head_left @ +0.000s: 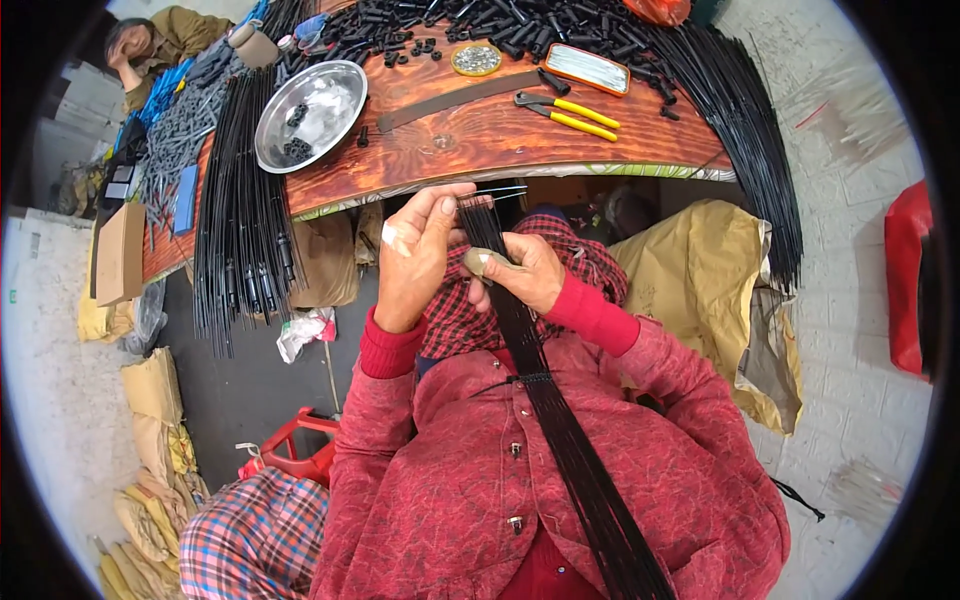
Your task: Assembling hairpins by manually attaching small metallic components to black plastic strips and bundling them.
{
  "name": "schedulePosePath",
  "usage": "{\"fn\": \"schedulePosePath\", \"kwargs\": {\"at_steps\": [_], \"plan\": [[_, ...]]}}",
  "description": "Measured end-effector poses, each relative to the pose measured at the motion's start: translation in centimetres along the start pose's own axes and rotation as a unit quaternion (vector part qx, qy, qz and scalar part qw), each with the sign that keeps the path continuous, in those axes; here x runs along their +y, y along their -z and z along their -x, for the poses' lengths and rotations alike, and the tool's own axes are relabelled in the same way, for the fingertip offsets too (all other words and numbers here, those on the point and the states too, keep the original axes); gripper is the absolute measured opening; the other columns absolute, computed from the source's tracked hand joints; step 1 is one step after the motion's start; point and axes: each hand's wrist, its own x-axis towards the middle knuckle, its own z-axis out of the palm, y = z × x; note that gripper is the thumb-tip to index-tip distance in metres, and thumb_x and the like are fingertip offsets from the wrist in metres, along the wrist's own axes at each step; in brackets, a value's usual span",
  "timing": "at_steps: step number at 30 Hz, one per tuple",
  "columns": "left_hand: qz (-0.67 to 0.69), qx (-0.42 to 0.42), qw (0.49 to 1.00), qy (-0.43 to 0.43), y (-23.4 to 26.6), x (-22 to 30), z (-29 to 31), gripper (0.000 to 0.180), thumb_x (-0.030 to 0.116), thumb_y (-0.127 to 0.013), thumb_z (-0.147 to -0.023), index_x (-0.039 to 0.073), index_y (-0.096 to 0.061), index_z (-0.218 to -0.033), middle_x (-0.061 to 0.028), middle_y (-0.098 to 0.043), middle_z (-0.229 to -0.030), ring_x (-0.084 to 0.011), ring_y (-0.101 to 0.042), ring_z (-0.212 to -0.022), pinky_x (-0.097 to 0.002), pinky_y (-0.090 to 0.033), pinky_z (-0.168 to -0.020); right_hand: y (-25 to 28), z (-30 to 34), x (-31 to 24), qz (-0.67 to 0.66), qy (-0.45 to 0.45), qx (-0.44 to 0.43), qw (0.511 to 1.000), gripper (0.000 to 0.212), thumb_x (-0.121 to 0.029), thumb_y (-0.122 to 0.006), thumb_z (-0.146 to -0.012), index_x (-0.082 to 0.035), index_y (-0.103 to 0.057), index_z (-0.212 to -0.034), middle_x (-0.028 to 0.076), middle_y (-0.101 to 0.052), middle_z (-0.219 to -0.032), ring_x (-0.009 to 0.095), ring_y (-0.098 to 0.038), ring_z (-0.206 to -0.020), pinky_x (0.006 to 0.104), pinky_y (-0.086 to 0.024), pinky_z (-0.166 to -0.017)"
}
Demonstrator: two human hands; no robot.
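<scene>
A long bundle of thin black strands [575, 460] runs up over my red jacket and is bound by a dark tie near its middle. My right hand [525, 268] is closed around its upper part, with a tan cover on the thumb. Just left of the strand tips, my left hand [415, 250] pinches a thin two-pronged metal tool [505, 190], which looks like tweezers. Its prongs point right, across the tops of the strands. A white patch sits on the back of this hand. Where the prongs meet the strands is too fine to make out.
On the wooden table [440, 145] lie yellow-handled pliers [570, 115], a flat metal strip [460, 100], a metal bowl [312, 115] and heaped black parts [520, 20]. Black rod bundles [245, 200] overhang its edge. A brown sack [690, 270] stands right; another person [165, 45] sits far left.
</scene>
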Motion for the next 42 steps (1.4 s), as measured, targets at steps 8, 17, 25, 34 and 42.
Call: {"fn": "schedulePosePath", "kwargs": {"at_steps": [8,17,25,34,42], "plan": [[-0.001,0.023,1.0,0.008,0.7,-0.1,-0.2,0.029,0.017,-0.056,-0.101,-0.001,-0.063,-0.122,-0.0099,-0.071,-0.105,-0.0124,-0.067,-0.089,-0.0254,-0.054,-0.078,0.1,0.0,-0.3,0.01,0.001,0.005,1.0,0.039,-0.035,-0.054,-0.101,0.003,-0.063,-0.105,0.009,-0.068,-0.078,0.015,-0.068,-0.068,0.0277,-0.056,-0.064],[-0.132,0.058,0.989,-0.022,0.4,1.1,-0.1,0.023,0.012,-0.064,-0.094,0.002,-0.072,-0.114,-0.0026,-0.063,-0.091,-0.0085,-0.058,-0.078,-0.0229,-0.05,-0.07,-0.1,0.0,-0.1,0.046,0.008,0.023,0.999,0.035,-0.032,-0.057,-0.101,0.002,-0.063,-0.106,0.008,-0.069,-0.079,0.014,-0.067,-0.069,0.0278,-0.057,-0.064],[-0.186,0.05,0.98,-0.046,0.1,1.8,0.2,0.025,0.011,-0.066,-0.093,0.0,-0.071,-0.116,-0.0009,-0.06,-0.088,-0.0076,-0.055,-0.076,-0.0222,-0.046,-0.069,0.4,0.1,-0.8,0.046,0.008,0.017,0.999,0.031,-0.031,-0.059,-0.1,0.0,-0.061,-0.106,0.009,-0.07,-0.081,0.015,-0.069,-0.071,0.0278,-0.057,-0.064],[-0.179,0.06,0.981,-0.034,0.1,1.8,0.0,0.027,0.009,-0.068,-0.091,0.0,-0.07,-0.116,-0.0018,-0.062,-0.089,-0.0077,-0.057,-0.076,-0.0218,-0.047,-0.069,0.2,0.0,-0.9,0.031,-0.001,0.033,0.999,0.033,-0.032,-0.06,-0.099,0.001,-0.06,-0.101,0.011,-0.07,-0.081,0.016,-0.069,-0.069,0.0282,-0.057,-0.061],[-0.139,0.076,0.987,-0.015,0.1,1.5,-0.2,0.032,0.006,-0.071,-0.088,-0.001,-0.068,-0.119,-0.0043,-0.068,-0.093,-0.0087,-0.06,-0.076,-0.0217,-0.05,-0.07,0.4,-0.1,-1.1,-0.005,0.001,0.018,1.0,0.035,-0.034,-0.058,-0.099,0.0,-0.059,-0.104,0.012,-0.07,-0.082,0.017,-0.069,-0.067,0.0278,-0.056,-0.059]]}}
